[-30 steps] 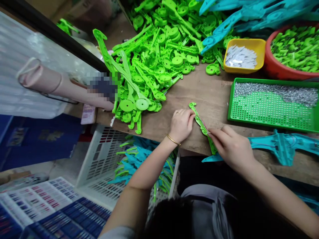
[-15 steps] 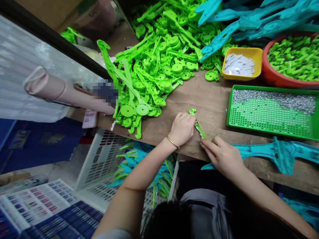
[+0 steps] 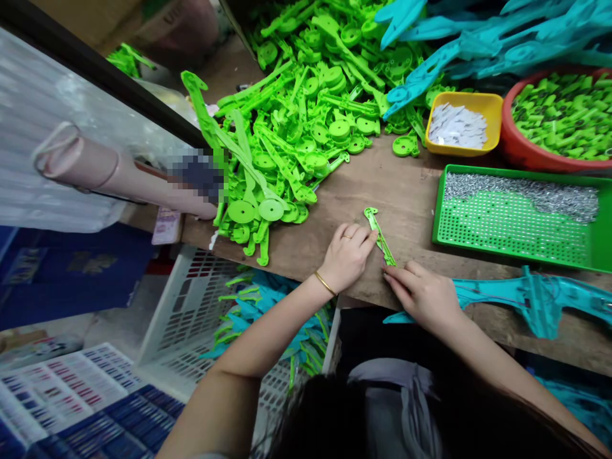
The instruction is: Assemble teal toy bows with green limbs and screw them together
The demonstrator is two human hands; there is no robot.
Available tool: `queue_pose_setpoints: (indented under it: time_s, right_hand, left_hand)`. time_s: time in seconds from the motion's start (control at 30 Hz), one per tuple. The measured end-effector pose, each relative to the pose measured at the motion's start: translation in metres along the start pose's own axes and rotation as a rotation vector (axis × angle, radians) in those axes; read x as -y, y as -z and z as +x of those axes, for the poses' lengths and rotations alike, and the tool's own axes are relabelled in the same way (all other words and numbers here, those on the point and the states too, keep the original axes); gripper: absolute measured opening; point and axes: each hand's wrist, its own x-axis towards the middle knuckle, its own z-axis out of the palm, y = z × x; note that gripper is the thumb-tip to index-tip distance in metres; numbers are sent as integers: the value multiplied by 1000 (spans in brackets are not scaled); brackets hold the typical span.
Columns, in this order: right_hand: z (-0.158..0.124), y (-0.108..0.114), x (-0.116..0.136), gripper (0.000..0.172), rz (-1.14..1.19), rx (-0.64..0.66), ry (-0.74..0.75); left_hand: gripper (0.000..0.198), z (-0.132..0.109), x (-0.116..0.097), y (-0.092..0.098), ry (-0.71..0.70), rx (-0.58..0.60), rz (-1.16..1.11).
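Note:
A slim, bright green plastic part (image 3: 381, 245) with a hooked far end lies on the wooden bench, its hollow, ribbed side up. My left hand (image 3: 348, 255), wearing a ring and a gold bangle, is closed at its left edge with the fingertips on it. At the part's near end my right hand (image 3: 424, 294) pinches with thumb and forefinger; a thin dark wire seems to run by those fingertips, too small to make out well. Beyond my right hand lies a long turquoise plastic piece (image 3: 540, 299) with a thin wire along it, partly hidden by the hand.
A heap of green parts (image 3: 306, 127) fills the back, beside stacked turquoise pieces (image 3: 478, 48). To the right stand a yellow tray (image 3: 495, 111) of white slips, a red basin (image 3: 509, 121) and a green tray (image 3: 507, 245) of metal pins. A white crate (image 3: 167, 319) stands below the bench edge.
My left fingers have shifted slightly and opened up a little along the green part. The right hand stays at its near end. The whole view has moved slightly.

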Motion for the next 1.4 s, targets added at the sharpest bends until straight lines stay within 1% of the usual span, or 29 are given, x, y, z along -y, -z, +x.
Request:
queue_pose_setpoints:
  time_s: [0.03,0.13,0.2,0.3,0.4,0.5,0.63,0.7,0.77,0.83,0.9,1.0,1.1,1.17,1.27,1.4]
  right_hand:
    - [0,1,0,30,1,20,-17]
    - [2,3,0,28,26,71,-71]
    - [3,4,-2,27,86,88,-92]
    - [5,7,-6,24,246,82,-117]
    - [7,13,-11,21,342,43,-151]
    - [11,19,-15,21,344,26,-121]
    - [15,22,-18,24,303,65,-49]
    - [16,20,-18,25,252,59,-65]
    - [18,17,-17,27,211,27,-96]
    - [21,14,-15,27,235,-7,-121]
    - [23,13,-12,26,314,-10,-145]
    - [26,15,-8,22,431,51,-190]
    - [27,18,-7,21,473,140,-242]
    - [27,19,-6,19,448,196,-287]
    - [28,19,-4,16,367,281,-352]
    - [29,19,0,15,302,380,-359]
  left_hand:
    - [29,0,2,1,19,-27,-68]
    - [24,5,6,6,88,-173,-285]
    - [25,8,6,6,53,-218,-377]
    - [22,10,2,3,-63,-146,-462]
    - [18,7,-1,-3,-47,-115,-516]
    - [17,4,0,-9,-25,-141,-525]
    - [18,3,0,-12,-58,-146,-470]
    - [19,3,-1,-13,-71,-122,-432]
    - [19,3,-1,-15,-81,-100,-399]
    - [19,3,-2,-16,-94,-94,-381]
    - [20,3,-2,-17,-99,-93,-380]
    - [20,4,0,-13,-85,-60,-396]
    - [18,8,4,-5,-98,2,-425]
    - [16,10,7,2,-108,21,-451]
    - [13,11,9,8,-84,28,-492]
    - [8,8,8,7,-10,61,-541]
